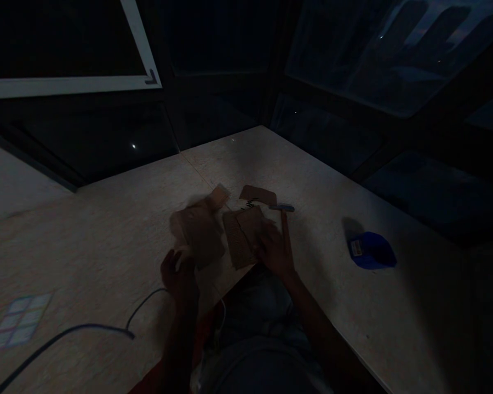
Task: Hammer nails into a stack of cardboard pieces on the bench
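Observation:
The scene is dark and partly blurred. My left hand has its fingers curled at the near-left edge of a brown piece that looks like cardboard, and pinches it. A torn or cut cardboard piece lies to the right. Over that piece's right side is my right hand; its fingers are too dim and smeared to make out. A narrow brown strip stands out beside the right hand. Just beyond it lies a slim grey-blue tool, perhaps a cutter. Behind is a brown card piece with a curved edge.
A small tan block or card is by the left brown piece. Farther right rests a blue scoop-like container with a label. A dark cable crosses the pale surface at left. Dark windows border the far edges.

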The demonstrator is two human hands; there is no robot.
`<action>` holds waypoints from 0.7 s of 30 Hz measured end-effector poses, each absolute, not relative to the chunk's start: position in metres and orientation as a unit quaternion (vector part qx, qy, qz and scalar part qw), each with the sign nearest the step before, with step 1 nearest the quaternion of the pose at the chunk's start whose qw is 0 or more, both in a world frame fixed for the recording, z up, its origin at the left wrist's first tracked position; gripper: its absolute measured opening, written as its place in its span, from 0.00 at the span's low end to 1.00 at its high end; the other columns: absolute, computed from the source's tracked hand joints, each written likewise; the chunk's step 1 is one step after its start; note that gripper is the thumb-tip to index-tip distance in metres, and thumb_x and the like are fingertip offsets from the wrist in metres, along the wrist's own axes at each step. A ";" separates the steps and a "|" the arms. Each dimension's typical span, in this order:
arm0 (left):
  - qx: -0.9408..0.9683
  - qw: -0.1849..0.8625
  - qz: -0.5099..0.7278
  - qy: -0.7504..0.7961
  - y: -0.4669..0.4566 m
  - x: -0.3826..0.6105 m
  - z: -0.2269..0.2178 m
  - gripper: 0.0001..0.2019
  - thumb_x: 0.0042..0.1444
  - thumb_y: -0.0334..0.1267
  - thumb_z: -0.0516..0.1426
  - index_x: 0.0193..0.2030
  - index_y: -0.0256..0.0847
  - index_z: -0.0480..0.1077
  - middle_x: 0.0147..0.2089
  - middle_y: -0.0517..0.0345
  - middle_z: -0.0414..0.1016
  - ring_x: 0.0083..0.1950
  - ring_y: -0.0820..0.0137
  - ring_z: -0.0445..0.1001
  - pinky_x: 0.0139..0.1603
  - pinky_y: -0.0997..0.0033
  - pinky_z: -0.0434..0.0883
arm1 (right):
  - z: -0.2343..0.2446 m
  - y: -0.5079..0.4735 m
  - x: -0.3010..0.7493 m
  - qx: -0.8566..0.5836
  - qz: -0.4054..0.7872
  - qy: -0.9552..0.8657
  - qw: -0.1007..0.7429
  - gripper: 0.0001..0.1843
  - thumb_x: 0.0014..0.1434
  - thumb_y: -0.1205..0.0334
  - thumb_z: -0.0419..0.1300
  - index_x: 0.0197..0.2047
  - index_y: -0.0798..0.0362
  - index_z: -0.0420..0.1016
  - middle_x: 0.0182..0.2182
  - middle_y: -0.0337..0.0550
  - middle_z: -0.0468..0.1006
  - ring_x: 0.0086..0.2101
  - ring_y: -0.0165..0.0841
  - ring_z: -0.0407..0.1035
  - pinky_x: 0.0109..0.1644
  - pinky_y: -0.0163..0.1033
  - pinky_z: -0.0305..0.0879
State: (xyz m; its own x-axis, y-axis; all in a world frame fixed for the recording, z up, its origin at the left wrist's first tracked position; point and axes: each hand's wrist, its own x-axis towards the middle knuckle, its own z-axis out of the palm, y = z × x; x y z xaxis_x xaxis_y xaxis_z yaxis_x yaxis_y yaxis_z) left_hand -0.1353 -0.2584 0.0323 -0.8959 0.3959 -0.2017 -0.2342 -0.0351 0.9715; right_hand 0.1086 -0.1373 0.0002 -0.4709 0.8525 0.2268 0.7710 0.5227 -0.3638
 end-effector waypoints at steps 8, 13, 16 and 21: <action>-0.008 0.036 0.747 0.664 -0.270 -0.204 0.008 0.28 0.35 0.34 0.63 0.45 0.44 0.58 0.47 0.60 0.61 0.41 0.73 0.66 0.35 0.73 0.67 | -0.017 -0.143 0.097 -0.447 0.116 -0.881 0.104 0.32 0.66 0.54 0.57 0.70 0.58 0.63 0.70 0.62 0.59 0.70 0.53 0.50 0.70 0.60 0.46; 0.018 -0.022 0.698 0.715 -0.282 -0.211 -0.002 0.22 0.40 0.37 0.59 0.45 0.43 0.59 0.47 0.58 0.62 0.45 0.67 0.67 0.39 0.67 0.69 | -0.020 -0.144 0.100 -0.442 0.117 -0.885 0.085 0.34 0.66 0.55 0.58 0.71 0.57 0.61 0.72 0.62 0.54 0.71 0.53 0.46 0.71 0.60 0.43; 0.072 -0.076 0.643 0.759 -0.282 -0.201 0.003 0.22 0.43 0.37 0.59 0.47 0.42 0.64 0.49 0.55 0.65 0.51 0.62 0.68 0.44 0.62 0.70 | -0.024 -0.144 0.101 -0.439 0.120 -0.886 0.088 0.34 0.66 0.55 0.58 0.72 0.57 0.60 0.72 0.61 0.52 0.71 0.52 0.44 0.72 0.60 0.40; 0.250 0.005 0.596 0.763 -0.257 -0.156 0.014 0.14 0.52 0.39 0.58 0.46 0.41 0.70 0.49 0.51 0.73 0.54 0.59 0.72 0.48 0.61 0.72 | -0.032 -0.142 0.102 -0.431 0.139 -0.885 0.114 0.35 0.67 0.55 0.57 0.73 0.54 0.57 0.73 0.59 0.51 0.72 0.51 0.42 0.72 0.62 0.40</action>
